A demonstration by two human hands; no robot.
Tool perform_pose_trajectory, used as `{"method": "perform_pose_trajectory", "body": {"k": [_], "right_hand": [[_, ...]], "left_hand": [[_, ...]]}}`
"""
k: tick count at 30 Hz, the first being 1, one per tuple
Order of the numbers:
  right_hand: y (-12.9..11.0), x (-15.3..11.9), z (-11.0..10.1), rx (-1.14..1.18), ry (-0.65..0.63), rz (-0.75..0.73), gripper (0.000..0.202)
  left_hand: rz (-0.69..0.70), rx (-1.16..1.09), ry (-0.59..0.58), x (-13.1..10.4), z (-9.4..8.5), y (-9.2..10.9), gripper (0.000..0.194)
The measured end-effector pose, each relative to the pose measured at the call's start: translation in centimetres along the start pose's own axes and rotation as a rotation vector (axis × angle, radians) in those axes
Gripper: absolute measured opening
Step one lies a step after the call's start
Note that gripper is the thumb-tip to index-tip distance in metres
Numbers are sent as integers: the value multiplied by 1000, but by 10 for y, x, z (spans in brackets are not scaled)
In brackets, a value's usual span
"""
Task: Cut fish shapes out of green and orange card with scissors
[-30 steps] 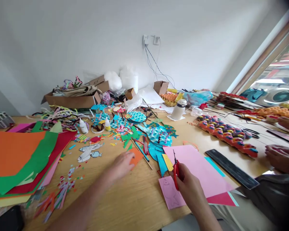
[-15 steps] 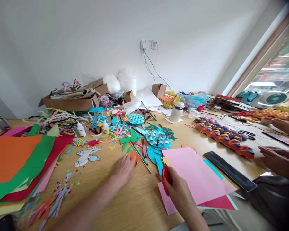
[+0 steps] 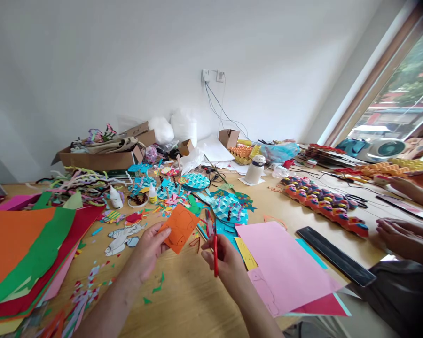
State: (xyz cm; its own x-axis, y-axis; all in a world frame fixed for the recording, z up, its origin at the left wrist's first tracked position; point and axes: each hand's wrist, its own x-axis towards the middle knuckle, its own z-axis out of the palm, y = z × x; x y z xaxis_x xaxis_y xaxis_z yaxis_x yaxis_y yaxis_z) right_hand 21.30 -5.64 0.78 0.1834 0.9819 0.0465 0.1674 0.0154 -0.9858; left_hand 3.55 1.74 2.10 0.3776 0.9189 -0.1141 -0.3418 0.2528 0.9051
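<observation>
My left hand (image 3: 151,246) pinches the lower left edge of a small orange paper (image 3: 181,227) with dark drawn outlines on it, raised above the table. To its right, my right hand (image 3: 223,258) grips red-handled scissors (image 3: 215,256), whose blades point away from me, apart from the paper. Beside my right hand lie a pink sheet (image 3: 285,267), a yellow paper strip (image 3: 246,253) and a smaller pink piece with a drawn outline (image 3: 264,288). Fish cutouts (image 3: 121,239) rest on the table left of the orange paper.
Stacked coloured sheets (image 3: 17,249) cover the left side. Glue bottles (image 3: 115,197) and blue crafted pieces (image 3: 229,206) stand farther back. A black ruler-like bar (image 3: 334,256) and a painted egg-carton strip (image 3: 324,206) lie to the right, near another person's hands (image 3: 405,239).
My left hand has lifted the orange paper off the table and drawn it nearer. My right hand has moved left with the scissors, now upright beside the paper.
</observation>
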Motion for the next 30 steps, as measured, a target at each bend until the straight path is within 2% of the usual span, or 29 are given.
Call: {"method": "perform_pose_trajectory", "body": {"k": [7, 11, 13, 15, 18, 21, 24, 27, 30], "right_hand": [[-18, 30, 46, 344, -49, 15, 34], [-19, 40, 55, 398, -26, 14, 34], [-20, 46, 52, 354, 9, -4, 31], [-22, 52, 47, 276, 24, -54, 27], [-27, 59, 37, 66, -37, -135, 19], [-35, 64, 29, -194, -131, -206, 12], [-42, 69, 27, -361, -197, -250, 11], [-47, 75, 29, -399, -219, -277, 12], [-46, 79, 36, -292, -147, -275, 11]], "left_hand": [[77, -195, 112, -9, 7, 2, 24], [82, -233, 119, -10, 4, -2, 23], [79, -206, 113, -11, -1, -2, 25], [69, -143, 56, -13, -8, 3, 28], [72, -13, -41, -15, -23, 18, 31], [141, 82, 19, -14, -38, 35, 28], [126, 302, 56, -9, -48, 41, 23], [112, 468, 58, -5, -51, 36, 19], [114, 445, 147, -4, -51, 29, 21]]}}
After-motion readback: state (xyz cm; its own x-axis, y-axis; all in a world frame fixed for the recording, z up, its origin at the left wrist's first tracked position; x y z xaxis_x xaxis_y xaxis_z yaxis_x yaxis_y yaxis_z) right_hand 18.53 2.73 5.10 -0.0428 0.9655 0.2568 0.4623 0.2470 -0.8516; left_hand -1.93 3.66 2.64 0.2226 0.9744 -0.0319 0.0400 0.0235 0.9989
